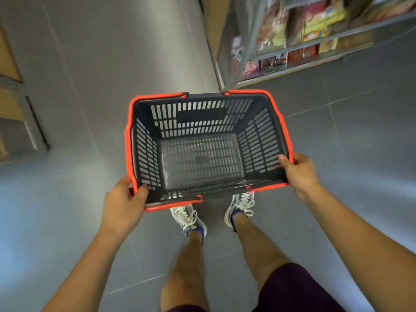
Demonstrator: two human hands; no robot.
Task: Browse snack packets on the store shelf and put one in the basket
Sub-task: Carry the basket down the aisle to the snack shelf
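Stretching open to the left, grey floor (90,86) surrounded a person; a metal shelf (351,30) edged the upper right; the red-rimmed basket (127,136) was held above both feet (189,218), near the shelf's end; the left hand (122,203) gripped its near left corner, thumb curled inside the rim; the right hand (299,174) gripped the near right corner likewise; blurred snack packets (319,21) lined the shelf, apart from both hands.

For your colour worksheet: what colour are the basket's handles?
The basket handles are red-orange; head view.
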